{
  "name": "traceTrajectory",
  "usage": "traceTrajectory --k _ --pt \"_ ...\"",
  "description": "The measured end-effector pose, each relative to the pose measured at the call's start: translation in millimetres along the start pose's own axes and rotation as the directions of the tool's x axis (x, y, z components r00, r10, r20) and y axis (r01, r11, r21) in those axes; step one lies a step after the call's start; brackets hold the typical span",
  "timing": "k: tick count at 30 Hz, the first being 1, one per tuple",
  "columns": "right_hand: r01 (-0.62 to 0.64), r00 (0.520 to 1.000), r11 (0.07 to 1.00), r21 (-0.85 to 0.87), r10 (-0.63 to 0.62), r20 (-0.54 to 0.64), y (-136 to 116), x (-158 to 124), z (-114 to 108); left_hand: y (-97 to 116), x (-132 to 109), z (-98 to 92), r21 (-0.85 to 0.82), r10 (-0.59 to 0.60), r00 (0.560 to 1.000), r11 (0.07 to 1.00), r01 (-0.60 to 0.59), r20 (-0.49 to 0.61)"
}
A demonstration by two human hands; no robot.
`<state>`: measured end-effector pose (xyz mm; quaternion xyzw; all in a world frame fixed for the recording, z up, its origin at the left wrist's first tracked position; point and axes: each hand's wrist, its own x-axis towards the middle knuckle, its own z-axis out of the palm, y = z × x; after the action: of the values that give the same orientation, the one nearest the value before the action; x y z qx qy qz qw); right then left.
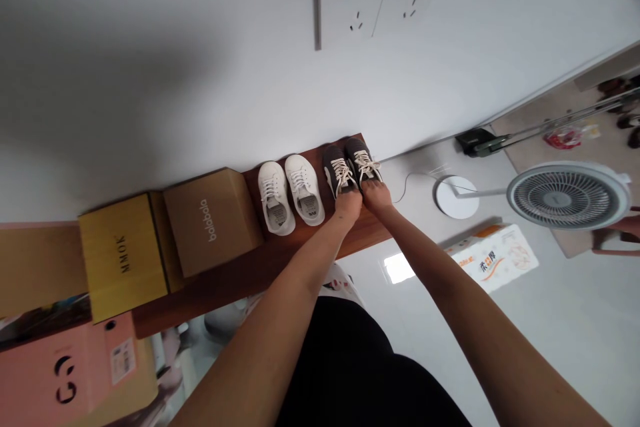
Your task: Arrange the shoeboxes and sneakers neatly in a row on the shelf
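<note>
A pair of dark sneakers with cream laces stands at the right end of a reddish-brown wooden shelf point(320, 235), toes toward the wall. My left hand point(349, 204) is closed round the heel of the left dark sneaker point(336, 165). At the heel of the right dark sneaker point(361, 155), my right hand point(376, 193) is closed in the same way. Both heels are largely hidden by my fingers. Just left of them sit two white sneakers, the nearer white sneaker point(303, 180) and the farther white sneaker point(273, 190), also toes to the wall.
Left along the shelf are a brown balabola box point(210, 220) and a yellow MMOK box point(124, 250). A pink box point(65, 373) lies lower left. On the right stand a white fan point(565, 197) and a tissue pack point(500, 257). Wall sockets point(355, 0) are above.
</note>
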<state>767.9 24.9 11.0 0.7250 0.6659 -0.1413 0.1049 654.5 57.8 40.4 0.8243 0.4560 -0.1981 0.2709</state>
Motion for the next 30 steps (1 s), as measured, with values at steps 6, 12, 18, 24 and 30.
traceTrajectory --k 6,12,18,24,30 --pt "-0.019 0.999 1.000 -0.013 0.018 -0.051 -2 -18 -12 -11 -21 -8.1 -0.057 0.037 0.993 0.997 -0.044 -0.114" --pt "-0.078 0.969 0.996 0.051 0.088 -0.230 -25 -50 -22 -69 -88 -3.2 -0.289 -0.046 0.969 0.957 -0.027 -0.241" --pt "-0.021 0.954 0.959 0.282 0.103 -0.280 -97 -94 -1 -172 -199 29.6 -0.612 -0.318 0.903 0.786 0.082 -0.288" --pt "0.007 0.992 0.719 0.695 0.085 -0.097 -199 -118 35 -263 -292 77.9 -0.877 -0.641 0.747 0.446 0.178 -0.174" --pt "-0.434 0.901 -0.008 0.901 -0.002 0.434 -305 -109 55 -355 -333 111.3 -0.882 -0.803 0.487 -0.453 -0.127 0.342"
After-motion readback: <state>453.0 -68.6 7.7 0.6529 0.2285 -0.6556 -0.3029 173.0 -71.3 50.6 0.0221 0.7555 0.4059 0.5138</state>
